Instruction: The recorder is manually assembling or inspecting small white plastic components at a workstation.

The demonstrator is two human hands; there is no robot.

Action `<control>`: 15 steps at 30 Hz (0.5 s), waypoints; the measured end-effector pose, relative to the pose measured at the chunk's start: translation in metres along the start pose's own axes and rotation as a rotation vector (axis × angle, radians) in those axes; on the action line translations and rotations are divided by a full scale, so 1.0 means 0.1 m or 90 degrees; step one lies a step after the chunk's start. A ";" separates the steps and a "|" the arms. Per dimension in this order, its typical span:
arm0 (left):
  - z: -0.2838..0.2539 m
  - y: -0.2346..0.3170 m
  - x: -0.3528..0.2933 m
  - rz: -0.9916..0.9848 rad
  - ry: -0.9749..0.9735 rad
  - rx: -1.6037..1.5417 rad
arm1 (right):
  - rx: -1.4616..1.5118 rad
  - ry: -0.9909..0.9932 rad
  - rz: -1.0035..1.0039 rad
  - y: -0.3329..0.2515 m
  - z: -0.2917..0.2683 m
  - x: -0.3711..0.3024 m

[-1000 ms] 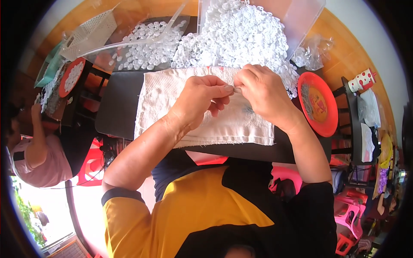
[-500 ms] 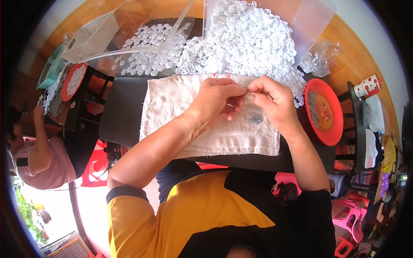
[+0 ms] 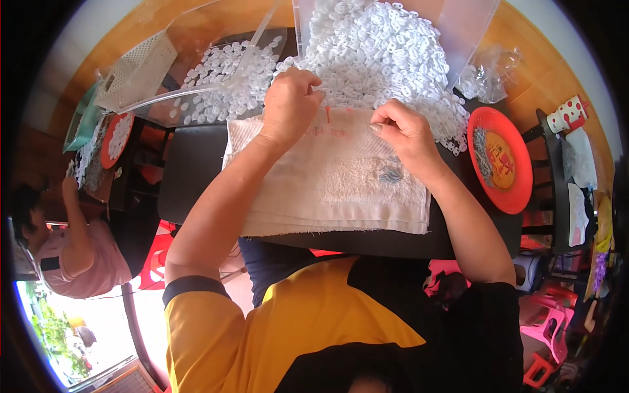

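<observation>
My left hand (image 3: 290,105) is at the far edge of a folded cream towel (image 3: 288,203), beside the heap of small white oval plastic pieces (image 3: 373,59). Its fingers curl inward, and their tips are partly hidden. My right hand (image 3: 407,136) hovers above the towel's right half with thumb and forefinger pinched together. Whatever lies in that pinch is too small to make out. On the towel below it rests a little bunch of thin grey pieces (image 3: 391,174). More grey pieces (image 3: 483,157) lie in a red plate (image 3: 521,190) to the right.
A clear plastic bin (image 3: 475,33) lies behind the heap. More white pieces (image 3: 226,72) spread at the far left, near a perforated cream basket (image 3: 141,69). A crumpled clear bag (image 3: 491,75) sits at the back right. Another person (image 3: 78,252) works at the left.
My hands were together over the towel and have come apart. The left one moved away to the left and toward the white pieces; the right one stayed nearly in place, still pinched.
</observation>
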State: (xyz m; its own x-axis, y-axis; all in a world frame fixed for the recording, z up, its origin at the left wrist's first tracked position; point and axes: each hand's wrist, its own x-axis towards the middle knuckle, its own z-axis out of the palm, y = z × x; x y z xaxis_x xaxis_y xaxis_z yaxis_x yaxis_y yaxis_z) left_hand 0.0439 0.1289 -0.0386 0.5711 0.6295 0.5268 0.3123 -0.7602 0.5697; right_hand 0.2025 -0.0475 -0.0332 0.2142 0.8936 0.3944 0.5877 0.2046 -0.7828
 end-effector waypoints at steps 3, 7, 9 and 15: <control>0.07 -0.02 0.04 0.070 0.003 0.088 | -0.002 0.009 0.004 0.01 0.01 -0.02; 0.07 0.03 0.12 -0.049 -0.091 0.083 | -0.023 0.020 -0.020 0.03 0.02 -0.05; 0.06 -0.02 0.16 -0.050 -0.103 0.085 | -0.029 0.022 -0.025 0.01 0.02 -0.05; 0.04 -0.07 0.23 -0.033 -0.120 0.111 | -0.055 0.031 -0.050 -0.01 0.03 -0.06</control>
State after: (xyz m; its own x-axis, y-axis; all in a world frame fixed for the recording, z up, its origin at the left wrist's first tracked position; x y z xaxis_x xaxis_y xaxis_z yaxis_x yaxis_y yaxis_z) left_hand 0.0579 0.1481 -0.0330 0.6771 0.6399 0.3634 0.4619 -0.7540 0.4670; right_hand 0.1989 -0.0521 -0.0364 0.2009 0.8553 0.4776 0.6686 0.2366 -0.7049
